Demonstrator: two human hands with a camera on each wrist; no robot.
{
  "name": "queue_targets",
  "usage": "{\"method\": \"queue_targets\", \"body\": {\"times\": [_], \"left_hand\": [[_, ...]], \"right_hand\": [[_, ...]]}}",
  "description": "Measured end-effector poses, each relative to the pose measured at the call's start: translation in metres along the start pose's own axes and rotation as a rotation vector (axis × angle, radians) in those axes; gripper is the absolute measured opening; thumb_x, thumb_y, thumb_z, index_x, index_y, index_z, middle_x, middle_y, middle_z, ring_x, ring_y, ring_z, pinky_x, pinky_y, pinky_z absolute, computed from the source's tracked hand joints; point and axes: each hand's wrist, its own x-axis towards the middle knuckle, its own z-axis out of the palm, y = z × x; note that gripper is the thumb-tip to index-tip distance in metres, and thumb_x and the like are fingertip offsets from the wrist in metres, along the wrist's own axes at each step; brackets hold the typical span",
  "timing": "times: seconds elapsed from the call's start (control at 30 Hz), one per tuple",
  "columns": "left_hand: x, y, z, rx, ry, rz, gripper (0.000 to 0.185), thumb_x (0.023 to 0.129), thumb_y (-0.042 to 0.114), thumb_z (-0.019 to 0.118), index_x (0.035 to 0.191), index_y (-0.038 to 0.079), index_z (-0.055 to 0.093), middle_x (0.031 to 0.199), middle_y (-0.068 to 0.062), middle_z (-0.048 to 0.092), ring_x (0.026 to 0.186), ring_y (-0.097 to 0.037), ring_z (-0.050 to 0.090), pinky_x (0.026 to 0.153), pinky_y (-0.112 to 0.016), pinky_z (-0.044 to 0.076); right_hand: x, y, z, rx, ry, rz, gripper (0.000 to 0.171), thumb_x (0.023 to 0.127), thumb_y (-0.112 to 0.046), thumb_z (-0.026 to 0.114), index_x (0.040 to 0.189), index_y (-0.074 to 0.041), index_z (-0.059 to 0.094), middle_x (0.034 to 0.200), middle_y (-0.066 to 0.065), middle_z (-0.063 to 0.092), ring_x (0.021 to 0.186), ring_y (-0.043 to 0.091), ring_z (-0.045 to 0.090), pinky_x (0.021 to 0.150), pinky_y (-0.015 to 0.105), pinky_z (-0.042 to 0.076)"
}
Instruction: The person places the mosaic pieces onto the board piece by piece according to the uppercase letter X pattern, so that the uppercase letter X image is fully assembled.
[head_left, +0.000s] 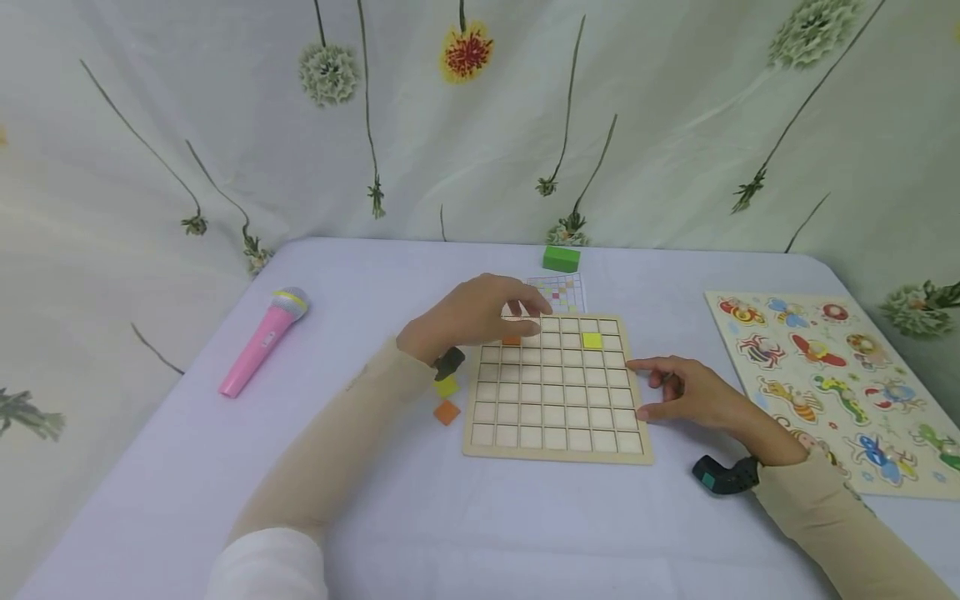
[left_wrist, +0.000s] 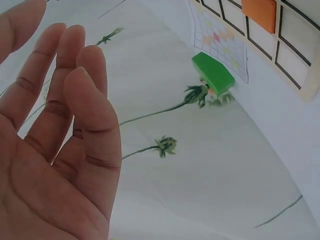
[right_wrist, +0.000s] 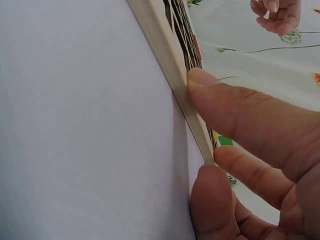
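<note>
A wooden grid board (head_left: 558,457) with square cells lies on the table. An orange tile (head_left: 512,341) and a yellow tile (head_left: 592,340) sit in cells near its far side. My left hand (head_left: 483,310) hovers over the far left part of the board, its fingers loosely bent and nothing between them in the left wrist view. With thumb and index fingertip, my right hand (head_left: 693,392) touches the board's right edge; the other fingers are curled under. Beside the board's left edge lie a loose yellow tile (head_left: 446,386) and a loose orange tile (head_left: 447,412).
Behind the board are a printed grid card (head_left: 566,292) and a green block (head_left: 562,259). A pink toy microphone (head_left: 264,340) lies at the left. An insect puzzle board (head_left: 806,387) is at the right. Flower-patterned cloth (head_left: 465,150) hangs behind the table.
</note>
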Motion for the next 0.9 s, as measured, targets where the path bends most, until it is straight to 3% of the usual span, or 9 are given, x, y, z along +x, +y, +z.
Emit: {"method": "queue_targets", "body": {"times": [0.27,0.43,0.67,0.9], "left_hand": [[-0.035,-0.001,-0.005,-0.011,0.132,0.024,0.031,0.099,0.019,0.081,0.130,0.013,0.078,0.123,0.001,0.077,0.110,-0.022,0.067,0.089,-0.038,0.057],[-0.053,-0.015,-0.010,-0.051,0.184,0.008,0.031,0.099,0.014,0.080,0.130,0.012,0.077,0.122,0.001,0.077,0.107,-0.018,0.067,0.090,-0.039,0.056],[-0.075,-0.041,-0.027,-0.186,0.207,-0.081,0.034,0.101,0.010,0.076,0.134,0.012,0.075,0.118,-0.004,0.077,0.106,-0.022,0.069,0.093,-0.042,0.057],[-0.082,-0.078,-0.032,-0.226,0.157,-0.203,0.037,0.103,0.010,0.073,0.139,0.008,0.071,0.123,-0.010,0.075,0.112,-0.030,0.069,0.097,-0.046,0.056]], "right_hand": [[0.001,-0.001,0.000,0.009,0.000,-0.012,0.067,0.085,-0.006,0.090,0.142,0.012,0.060,0.102,0.009,0.054,0.075,0.014,0.047,0.065,0.026,0.041],[0.001,-0.002,0.001,0.011,-0.004,-0.006,0.068,0.084,-0.005,0.090,0.142,0.012,0.060,0.102,0.008,0.054,0.075,0.014,0.047,0.065,0.026,0.040],[0.002,-0.002,0.000,0.011,-0.006,-0.012,0.068,0.085,-0.005,0.090,0.143,0.012,0.060,0.103,0.009,0.054,0.076,0.013,0.047,0.066,0.026,0.040],[-0.001,0.001,0.001,0.010,-0.009,-0.008,0.069,0.085,-0.005,0.090,0.144,0.012,0.058,0.104,0.008,0.053,0.076,0.013,0.046,0.065,0.026,0.040]]}}
